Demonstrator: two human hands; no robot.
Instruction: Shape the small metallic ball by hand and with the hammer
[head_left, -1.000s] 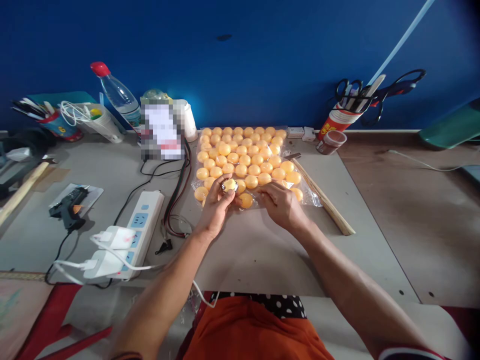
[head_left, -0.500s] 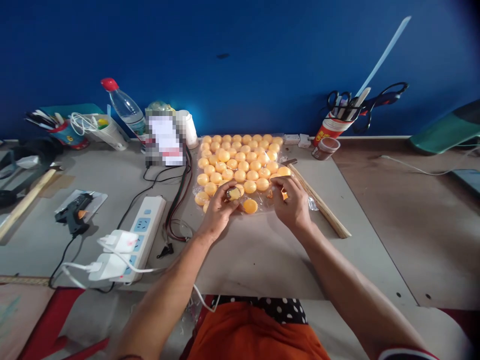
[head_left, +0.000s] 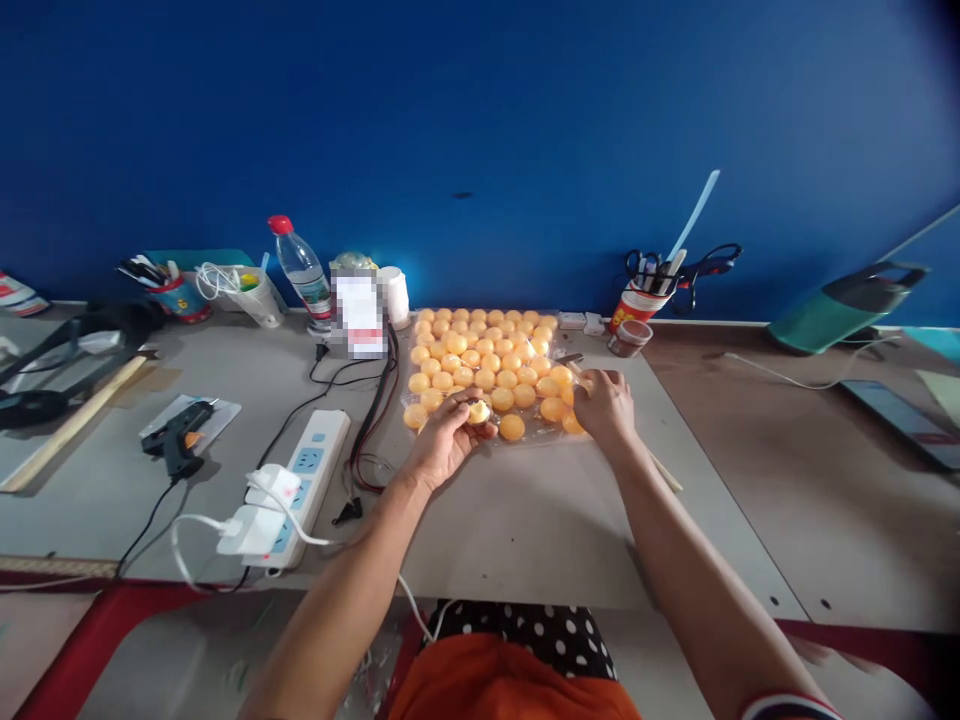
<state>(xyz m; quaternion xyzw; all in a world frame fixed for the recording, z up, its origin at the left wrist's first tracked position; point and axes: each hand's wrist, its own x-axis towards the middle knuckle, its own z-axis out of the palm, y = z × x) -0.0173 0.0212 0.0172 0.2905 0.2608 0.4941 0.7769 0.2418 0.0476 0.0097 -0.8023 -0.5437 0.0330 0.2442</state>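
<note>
My left hand [head_left: 450, 440] has its fingers curled around a small, round, pale yellow piece [head_left: 478, 411], held above the front left of the balls. Many orange balls [head_left: 506, 380], looking like table-tennis balls, lie in rows in or on clear plastic film. One loose orange ball [head_left: 511, 428] sits just right of my left fingers. My right hand [head_left: 609, 405] is closed at the right edge of the balls, over a wooden stick [head_left: 666, 474]. Its fingertips are hidden, so what it grips is unclear. A dark, flat blade-like piece [head_left: 570, 357] shows just beyond it.
A white power strip [head_left: 319, 450] with plugged-in chargers and a black glue gun [head_left: 180, 435] lie to the left. Along the blue wall stand a bottle [head_left: 304, 275], a white container [head_left: 394, 295] and a tool cup [head_left: 637, 300]. A phone [head_left: 896, 420] lies far right.
My right hand has moved from the front right of the balls out onto the wooden stick and closed there. My left hand still holds the round piece, now turned paler side up. The view has shifted.
</note>
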